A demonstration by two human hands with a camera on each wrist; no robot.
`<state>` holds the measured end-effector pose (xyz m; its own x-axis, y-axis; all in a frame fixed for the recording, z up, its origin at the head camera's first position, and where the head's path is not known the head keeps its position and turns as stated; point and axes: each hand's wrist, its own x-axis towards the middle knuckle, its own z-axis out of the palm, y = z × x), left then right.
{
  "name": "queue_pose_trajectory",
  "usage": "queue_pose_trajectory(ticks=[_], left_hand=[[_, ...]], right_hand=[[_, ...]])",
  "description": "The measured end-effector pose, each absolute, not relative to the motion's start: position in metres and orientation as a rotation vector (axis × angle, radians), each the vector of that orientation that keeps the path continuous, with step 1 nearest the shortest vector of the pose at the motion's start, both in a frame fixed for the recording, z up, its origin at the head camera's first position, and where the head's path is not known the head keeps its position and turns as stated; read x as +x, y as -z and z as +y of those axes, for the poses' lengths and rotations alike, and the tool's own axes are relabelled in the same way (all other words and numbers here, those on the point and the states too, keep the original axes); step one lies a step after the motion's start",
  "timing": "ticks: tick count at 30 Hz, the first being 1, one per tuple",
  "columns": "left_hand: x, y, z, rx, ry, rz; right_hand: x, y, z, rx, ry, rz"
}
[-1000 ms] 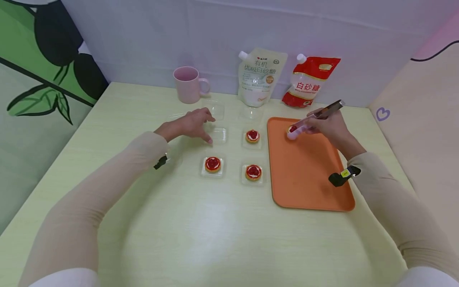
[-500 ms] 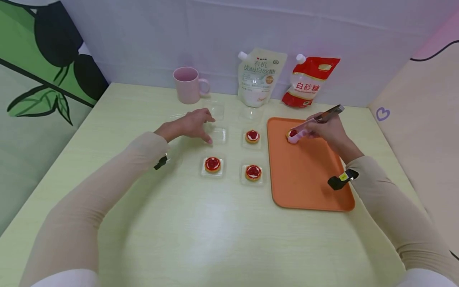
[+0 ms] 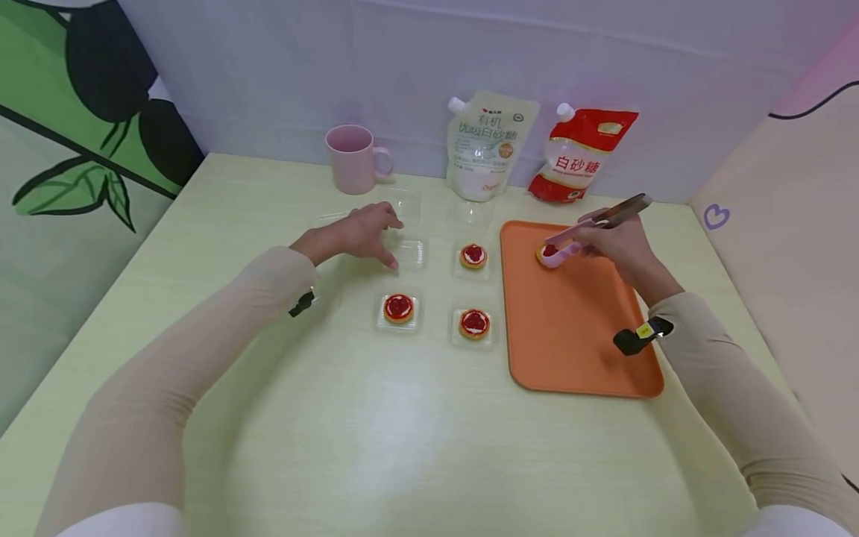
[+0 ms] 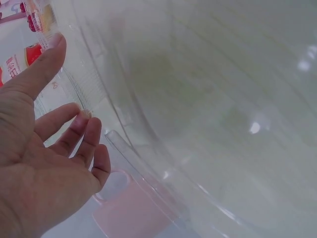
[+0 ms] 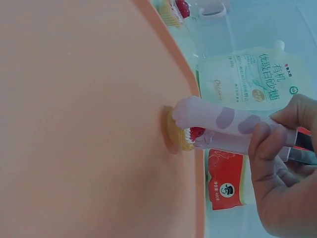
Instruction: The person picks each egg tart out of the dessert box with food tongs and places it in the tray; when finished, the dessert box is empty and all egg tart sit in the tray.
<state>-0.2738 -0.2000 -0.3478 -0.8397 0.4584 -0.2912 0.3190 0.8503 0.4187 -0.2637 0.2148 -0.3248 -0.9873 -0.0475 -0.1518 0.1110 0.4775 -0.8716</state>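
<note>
My right hand (image 3: 614, 242) holds pink paw-tipped tongs (image 5: 225, 118) with dark metal handles, thumb and fingers pinching them. The tong tips sit around a small tart (image 5: 179, 131) with white cream and red topping, on the orange tray (image 3: 570, 321) near its far left corner. My left hand (image 3: 362, 235) lies palm inward over the left side of a clear plastic box (image 3: 409, 253), thumb and fingers spread and loosely bent. Tarts stand in three other clear boxes: a near left tart (image 3: 398, 308), a near right tart (image 3: 474, 324) and a far right tart (image 3: 473, 256).
A pink mug (image 3: 352, 160), a pale sugar pouch (image 3: 490, 145) and a red-and-white sugar bag (image 3: 580, 153) stand along the back. More clear containers lie before the pouch and around my left hand. Clear plastic (image 4: 208, 99) fills much of the left wrist view.
My right hand and the tongs have shifted slightly nearer to me, and the tips now sit lower around the tart. My left hand has stayed in place.
</note>
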Motion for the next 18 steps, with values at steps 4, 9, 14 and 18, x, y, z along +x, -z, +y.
queue_pose_trajectory(ticks=[4, 9, 14, 18], left_hand=[[-0.274, 0.347, -0.200, 0.568, -0.501, 2.642], [-0.274, 0.346, -0.200, 0.567, -0.461, 2.654], [-0.273, 0.346, -0.199, 0.582, -0.447, 2.664], [-0.272, 0.347, -0.200, 0.587, -0.453, 2.671]], right_hand=[[-0.262, 0.317, 0.217, 0.015, 1.562, 2.545], [-0.262, 0.307, 0.217, 0.000, 1.633, 2.520], [-0.258, 0.298, 0.212, -0.007, 1.690, 2.477], [-0.251, 0.291, 0.203, -0.023, 1.710, 2.452]])
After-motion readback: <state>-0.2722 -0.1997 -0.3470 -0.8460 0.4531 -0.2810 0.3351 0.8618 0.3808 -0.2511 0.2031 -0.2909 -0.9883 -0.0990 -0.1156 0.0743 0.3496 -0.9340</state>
